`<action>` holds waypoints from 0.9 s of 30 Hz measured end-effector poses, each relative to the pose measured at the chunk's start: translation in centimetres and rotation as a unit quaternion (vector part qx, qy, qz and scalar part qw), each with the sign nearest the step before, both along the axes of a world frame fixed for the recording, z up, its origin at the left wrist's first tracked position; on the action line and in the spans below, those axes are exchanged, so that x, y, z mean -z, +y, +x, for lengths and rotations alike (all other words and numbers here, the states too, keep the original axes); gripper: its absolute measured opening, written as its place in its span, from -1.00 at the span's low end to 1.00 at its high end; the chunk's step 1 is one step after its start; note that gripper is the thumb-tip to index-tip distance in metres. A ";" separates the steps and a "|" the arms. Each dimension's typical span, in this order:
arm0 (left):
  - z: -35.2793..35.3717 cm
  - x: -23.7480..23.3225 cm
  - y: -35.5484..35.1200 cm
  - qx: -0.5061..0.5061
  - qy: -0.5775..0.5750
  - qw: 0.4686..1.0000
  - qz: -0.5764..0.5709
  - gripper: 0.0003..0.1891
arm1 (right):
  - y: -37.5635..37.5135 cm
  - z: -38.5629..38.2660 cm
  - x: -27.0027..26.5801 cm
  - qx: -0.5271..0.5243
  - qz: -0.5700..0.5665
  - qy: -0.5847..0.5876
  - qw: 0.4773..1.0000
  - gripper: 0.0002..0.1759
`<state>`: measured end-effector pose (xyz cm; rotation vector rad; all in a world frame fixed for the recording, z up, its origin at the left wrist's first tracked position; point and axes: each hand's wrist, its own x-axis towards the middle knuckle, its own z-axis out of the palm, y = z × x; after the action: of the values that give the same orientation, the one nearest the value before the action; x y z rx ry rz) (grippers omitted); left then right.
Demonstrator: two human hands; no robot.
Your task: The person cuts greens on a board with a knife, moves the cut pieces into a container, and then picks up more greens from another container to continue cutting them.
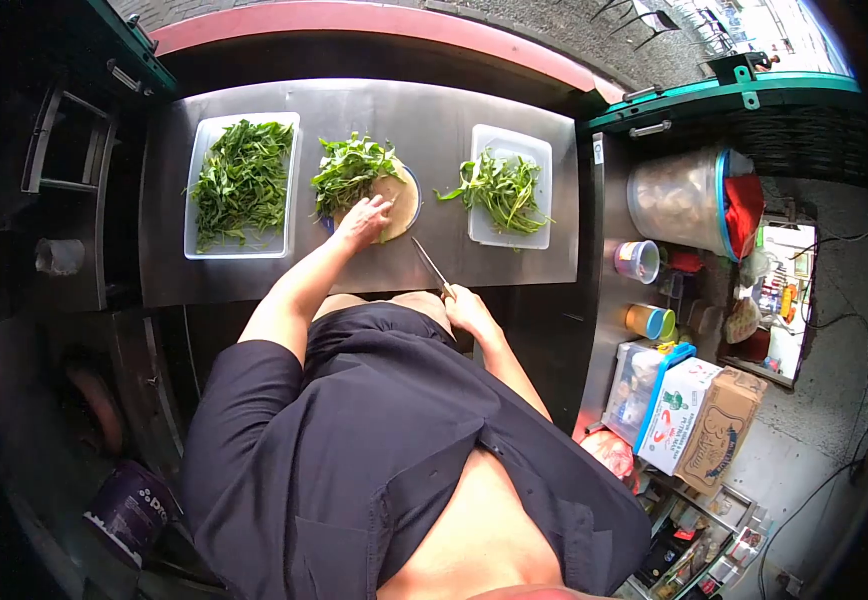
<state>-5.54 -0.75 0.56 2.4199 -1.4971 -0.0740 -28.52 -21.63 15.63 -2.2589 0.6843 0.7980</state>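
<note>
My right hand (469, 309) is wrapped around the handle of a knife (432, 264). Its blade points up and left, over the front part of the steel table, apart from the greens. My left hand (364, 221) rests over a round pale cutting board (401, 203) with a blue edge, its fingers stretched out and slightly apart. Just beyond those fingers lies a heap of leafy greens (352, 168), covering the board's far left side. Whether the fingertips touch the leaves is hard to see.
On the steel table (434, 110), a white tray (194, 215) of cut greens stands left and a translucent tray (544, 175) of longer stems right. A side counter carries a large tub (674, 195), cups (636, 260) and boxes (719, 425). A raised ledge (354, 18) borders the far side.
</note>
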 end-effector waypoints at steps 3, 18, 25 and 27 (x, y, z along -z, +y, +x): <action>-0.9 -0.8 0.6 -0.040 0.012 0.998 0.045 -0.89 | -0.4 0.7 -0.1 -0.013 -0.011 -0.025 1.000 -0.67; -4.9 -0.6 0.0 -0.352 0.129 0.924 -0.078 -0.87 | 3.7 4.6 2.2 -0.037 -0.021 -0.055 0.998 -0.70; -4.8 -0.9 -0.8 -0.378 0.112 0.916 -0.075 -0.89 | 4.9 4.9 2.0 -0.091 -0.069 -0.051 0.992 -0.69; -4.7 -0.9 -0.9 -0.380 0.104 0.916 -0.070 -0.89 | 4.9 5.0 1.8 -0.097 -0.085 -0.046 0.991 -0.69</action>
<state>-10.24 -1.65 1.50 2.5906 -0.3902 -0.0499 -23.51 -16.69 13.87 -2.5293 0.5115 0.7450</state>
